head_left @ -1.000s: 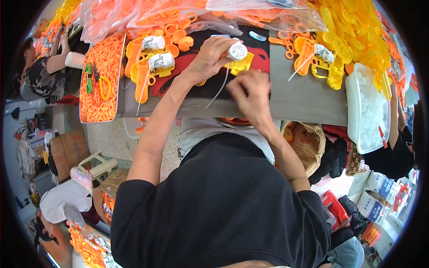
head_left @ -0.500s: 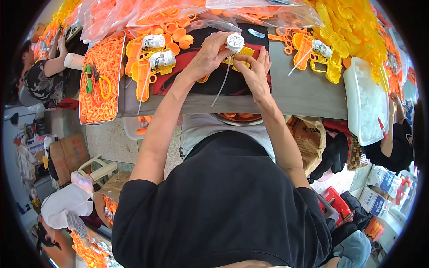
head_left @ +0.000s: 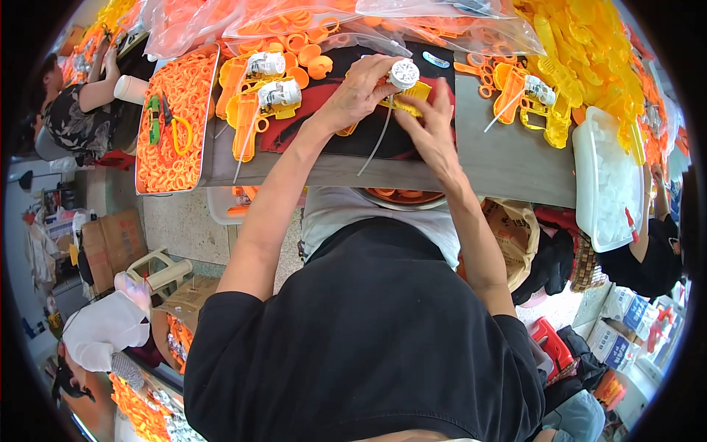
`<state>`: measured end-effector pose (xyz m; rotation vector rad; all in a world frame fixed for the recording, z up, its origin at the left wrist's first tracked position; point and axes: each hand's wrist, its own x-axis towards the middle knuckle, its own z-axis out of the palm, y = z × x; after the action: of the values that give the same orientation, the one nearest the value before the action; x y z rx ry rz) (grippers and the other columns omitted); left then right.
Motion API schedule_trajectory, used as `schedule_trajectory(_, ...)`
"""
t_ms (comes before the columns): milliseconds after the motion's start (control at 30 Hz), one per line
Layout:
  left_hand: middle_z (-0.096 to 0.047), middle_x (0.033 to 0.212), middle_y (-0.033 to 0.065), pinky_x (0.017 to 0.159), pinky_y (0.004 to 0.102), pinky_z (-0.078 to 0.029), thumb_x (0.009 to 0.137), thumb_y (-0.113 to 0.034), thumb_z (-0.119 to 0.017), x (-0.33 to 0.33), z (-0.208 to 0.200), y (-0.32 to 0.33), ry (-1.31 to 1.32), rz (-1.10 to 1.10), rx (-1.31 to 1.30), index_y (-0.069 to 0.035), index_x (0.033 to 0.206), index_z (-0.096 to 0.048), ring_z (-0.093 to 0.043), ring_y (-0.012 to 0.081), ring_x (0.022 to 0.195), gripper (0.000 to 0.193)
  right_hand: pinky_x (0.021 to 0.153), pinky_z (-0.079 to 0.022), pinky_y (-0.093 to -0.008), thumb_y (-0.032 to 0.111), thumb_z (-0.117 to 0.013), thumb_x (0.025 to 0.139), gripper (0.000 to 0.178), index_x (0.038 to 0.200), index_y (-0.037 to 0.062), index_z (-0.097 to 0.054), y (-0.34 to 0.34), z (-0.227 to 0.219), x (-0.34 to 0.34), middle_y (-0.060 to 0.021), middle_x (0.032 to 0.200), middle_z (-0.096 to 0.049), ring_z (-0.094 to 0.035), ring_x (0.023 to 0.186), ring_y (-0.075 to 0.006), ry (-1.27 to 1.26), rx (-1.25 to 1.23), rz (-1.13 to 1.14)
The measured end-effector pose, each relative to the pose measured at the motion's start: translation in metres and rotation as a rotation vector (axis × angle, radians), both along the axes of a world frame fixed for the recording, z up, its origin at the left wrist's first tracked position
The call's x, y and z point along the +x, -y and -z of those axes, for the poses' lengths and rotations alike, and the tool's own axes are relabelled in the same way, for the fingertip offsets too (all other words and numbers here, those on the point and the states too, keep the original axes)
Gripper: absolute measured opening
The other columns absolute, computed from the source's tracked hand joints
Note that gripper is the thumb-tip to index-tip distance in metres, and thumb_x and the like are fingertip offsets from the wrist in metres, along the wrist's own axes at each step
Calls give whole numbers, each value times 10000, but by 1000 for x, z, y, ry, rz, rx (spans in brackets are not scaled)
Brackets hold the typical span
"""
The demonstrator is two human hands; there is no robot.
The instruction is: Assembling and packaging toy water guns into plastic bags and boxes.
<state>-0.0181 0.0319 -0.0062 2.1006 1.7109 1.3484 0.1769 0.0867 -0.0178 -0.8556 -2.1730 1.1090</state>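
Right grip (head_left: 434, 132) raised | white cylinder (head_left: 404, 74) (patterned) juts rightward from left grip (head_left: 356, 96)

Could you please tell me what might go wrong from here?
1. The pale strip hangs loose below the white cylinder in the left hand, so the right hand, open close by, might snag it.
2. The tray is heaped with orange rings; lifting the tool lying on them could scatter some.
3. The white bin appears to jut past the table's front edge, so a bump might tip it.
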Motion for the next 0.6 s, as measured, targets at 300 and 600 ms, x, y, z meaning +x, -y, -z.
schedule_trajectory(300, -592, 1280, 115, 1000, 383, -480, 943, -88, -678, -5, -8, 0, 99, 49, 7, -47, 1350, -563, -583, 282, 1179, 425, 1134, -412, -451, 74, -841, 766, 904, 1536, 73, -368, -27, -19, 14, -206, 1400, -535, -568, 1275, -325, -50, 208, -154)
schedule_trajectory(600, -592, 1295, 127, 1051, 402, -451, 928, -121, -699, -14, -31, 0, 35, 61, -71, -45, 1352, -558, -577, 310, 1209, 453, 1011, -514, -350, 164, -884, 771, 896, 1517, 26, -406, -28, -42, 11, -153, 1288, -614, -639, 1135, -234, -146, 54, -100)
